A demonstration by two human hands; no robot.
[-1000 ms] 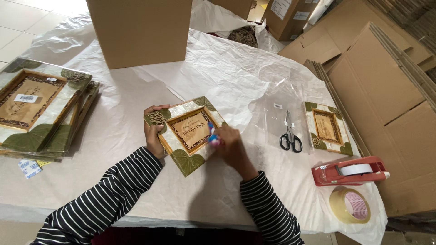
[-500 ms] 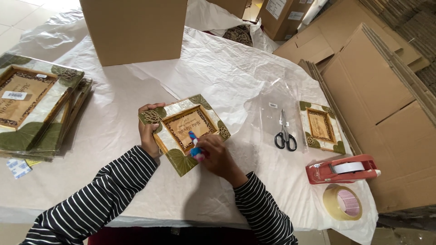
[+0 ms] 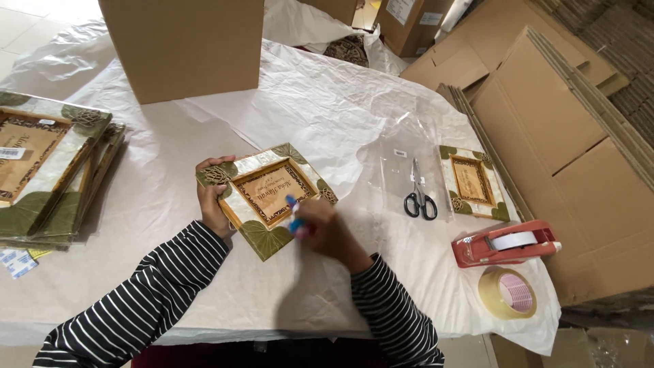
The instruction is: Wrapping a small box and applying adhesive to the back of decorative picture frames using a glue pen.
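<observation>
A small picture frame (image 3: 266,197) with green leaf corners and a brown centre lies tilted on the white paper-covered table (image 3: 313,102). My left hand (image 3: 212,201) grips its left edge, thumb over the top-left corner. My right hand (image 3: 330,230) rests on the frame's lower right side and holds a small blue object (image 3: 294,218) with a pinkish tip against the frame's inner border. What kind of tool it is I cannot make out.
A stack of larger matching frames (image 3: 48,170) lies at the left edge. Scissors (image 3: 419,194) rest on a clear bag beside another small frame (image 3: 471,182). A red tape dispenser (image 3: 507,242) and a tape roll (image 3: 507,293) sit at the right. A cardboard box (image 3: 184,44) stands behind; flattened cartons (image 3: 572,136) lie at right.
My right hand has slid with the blue object from the frame's right side toward its lower edge. The left hand still holds the frame.
</observation>
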